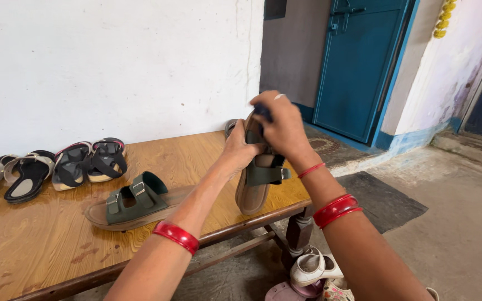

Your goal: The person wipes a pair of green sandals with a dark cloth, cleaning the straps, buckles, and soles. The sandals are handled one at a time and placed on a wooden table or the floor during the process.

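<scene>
My left hand (240,149) grips a green two-strap sandal (259,177) with a tan sole, holding it nearly upright above the right end of the wooden table (40,245). My right hand (282,125) presses a small dark object, possibly a cloth or brush, against the sandal's upper end. The matching green sandal (135,200) lies flat on the table to the left of my arms. Both wrists wear red bangles.
Two pairs of dark strappy sandals (87,161) (6,175) line the table's back edge by the white wall. White and pink shoes (313,270) lie on the floor under the table's corner. A dark mat (386,200) and a teal door (358,61) are to the right.
</scene>
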